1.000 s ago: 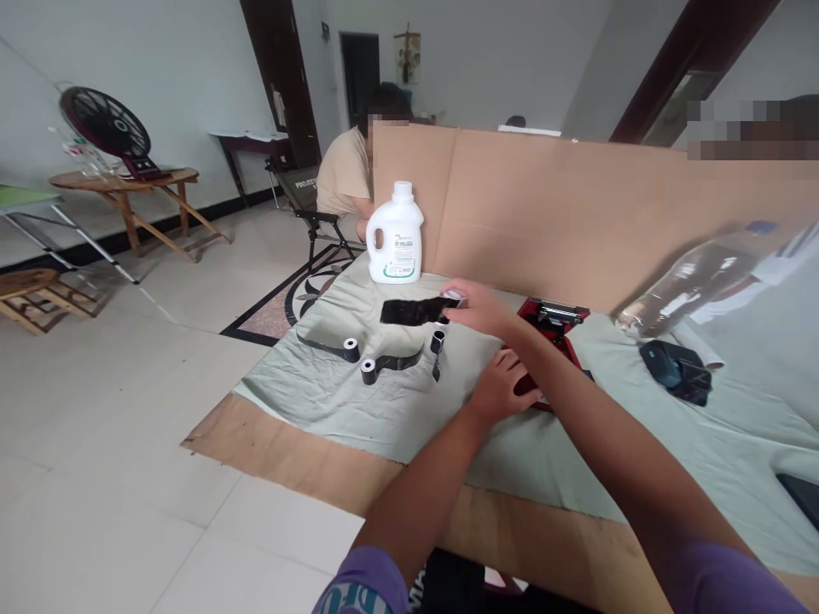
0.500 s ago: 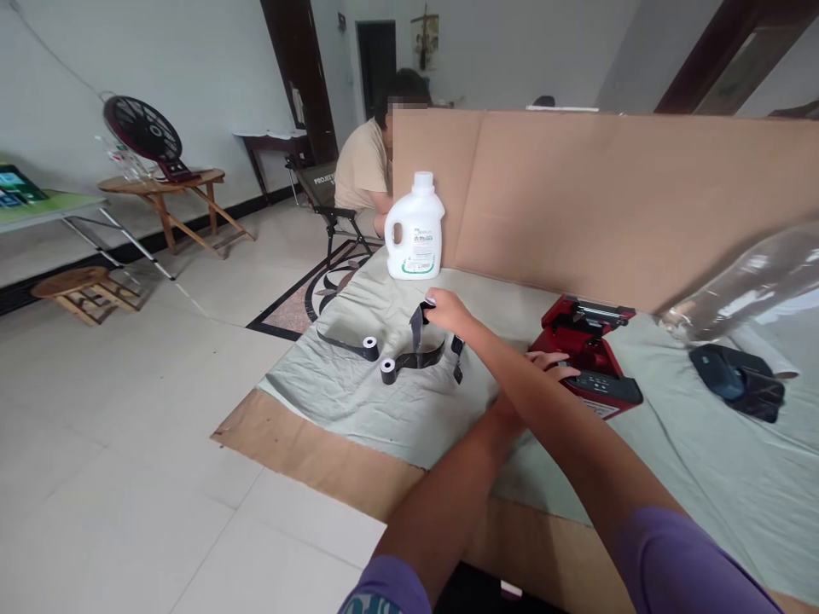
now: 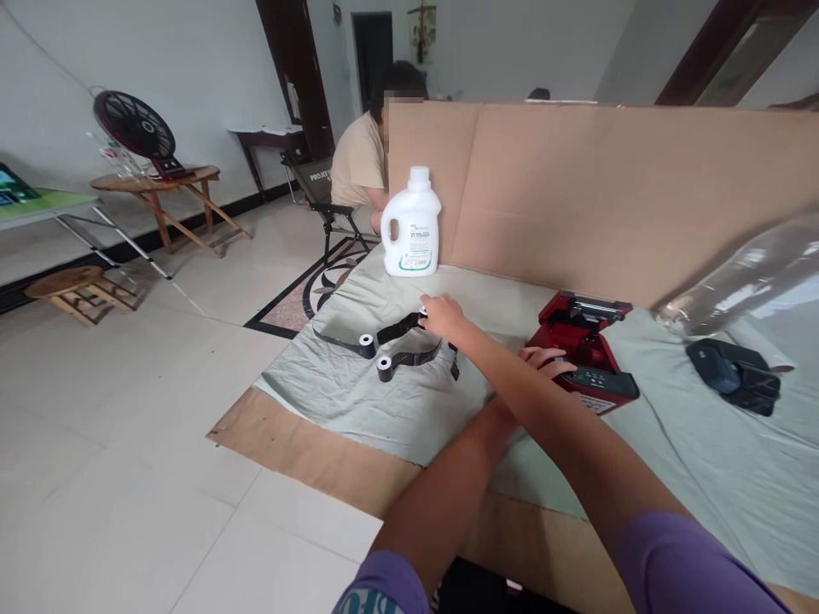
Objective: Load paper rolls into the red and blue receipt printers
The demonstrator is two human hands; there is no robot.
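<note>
My arms are crossed. My right hand is closed on a small paper roll, mostly hidden by the fingers, whose black strip trails left over the cloth. Stretched fingers of my left hand rest across the left edge of a red printer with a raised lid; the thumb is hidden. Two more paper rolls, a farther one and a nearer one, stand on the cloth with loose black strips. Another dark strip piece lies under my right wrist.
A white detergent bottle stands behind the rolls, before an upright cardboard sheet. Right of the printer are a dark pouch-like object and clear plastic wrap. Another person sits behind the cardboard. Pale cloth covers the tabletop.
My right hand has lowered slightly, and the black strip that hung upright below it now lies out to the left. My left hand stays at the printer. The view has shifted a little.
</note>
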